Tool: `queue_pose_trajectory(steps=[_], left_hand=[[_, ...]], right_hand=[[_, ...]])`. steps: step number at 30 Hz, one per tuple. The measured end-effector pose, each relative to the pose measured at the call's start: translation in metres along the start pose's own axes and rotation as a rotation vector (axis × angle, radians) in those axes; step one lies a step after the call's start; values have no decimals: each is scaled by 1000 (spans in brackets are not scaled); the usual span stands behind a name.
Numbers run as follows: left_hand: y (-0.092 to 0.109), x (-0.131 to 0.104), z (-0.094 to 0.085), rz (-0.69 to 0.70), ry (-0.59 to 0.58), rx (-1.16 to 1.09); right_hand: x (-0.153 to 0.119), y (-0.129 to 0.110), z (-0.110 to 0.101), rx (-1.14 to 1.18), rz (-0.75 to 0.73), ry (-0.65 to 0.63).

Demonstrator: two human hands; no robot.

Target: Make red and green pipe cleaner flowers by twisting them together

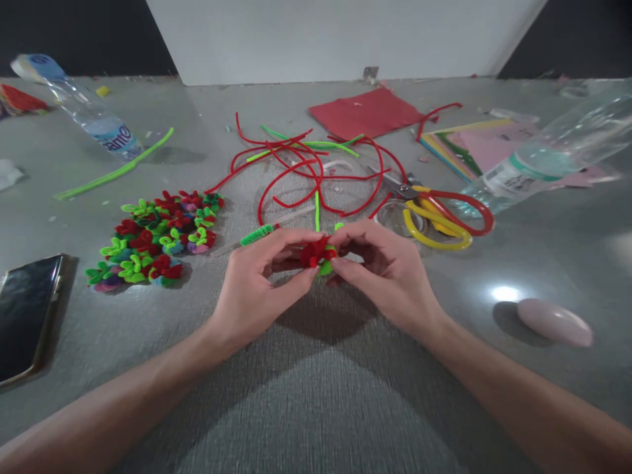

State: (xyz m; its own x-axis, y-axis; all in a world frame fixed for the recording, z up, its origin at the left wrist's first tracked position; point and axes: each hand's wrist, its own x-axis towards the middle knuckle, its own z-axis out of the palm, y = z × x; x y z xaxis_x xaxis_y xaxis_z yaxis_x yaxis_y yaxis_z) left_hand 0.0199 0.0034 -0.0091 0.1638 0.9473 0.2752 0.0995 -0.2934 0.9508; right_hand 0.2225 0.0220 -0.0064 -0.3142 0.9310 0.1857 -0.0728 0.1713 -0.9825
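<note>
Between my two hands is a small red and green pipe-cleaner piece (316, 253), held just above the table. The thumb and fingers of my left hand (266, 270) pinch its red side. My right hand (382, 266) grips the right side, where bright green shows; its fingers partly hide the piece. Just behind my hands lie a coiled green pipe cleaner (256, 235) and a tangle of long red pipe cleaners (316, 172) with some green ones among them. Left of my left hand sits a cluster of finished-looking red, green and multicoloured pipe-cleaner pieces (143, 241).
Scissors (434, 214) with red and yellow handles lie behind my right hand, near a leaning plastic bottle (523, 164) and coloured sheets (474, 148). Red felt (365, 113) lies at the back. Leftward are a water bottle (101, 122), green pipe cleaners (116, 172) and a phone (29, 316). A pink mouse (555, 321) is right.
</note>
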Motion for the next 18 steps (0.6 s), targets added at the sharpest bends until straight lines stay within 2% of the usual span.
queue_pose_trajectory(steps=[10, 18], left_hand=[[4, 4, 2, -17, 2, -43], [3, 3, 2, 24, -54, 13]], right_hand=[[0, 4, 0, -44, -50, 11], [0, 3, 0, -124, -32, 53]])
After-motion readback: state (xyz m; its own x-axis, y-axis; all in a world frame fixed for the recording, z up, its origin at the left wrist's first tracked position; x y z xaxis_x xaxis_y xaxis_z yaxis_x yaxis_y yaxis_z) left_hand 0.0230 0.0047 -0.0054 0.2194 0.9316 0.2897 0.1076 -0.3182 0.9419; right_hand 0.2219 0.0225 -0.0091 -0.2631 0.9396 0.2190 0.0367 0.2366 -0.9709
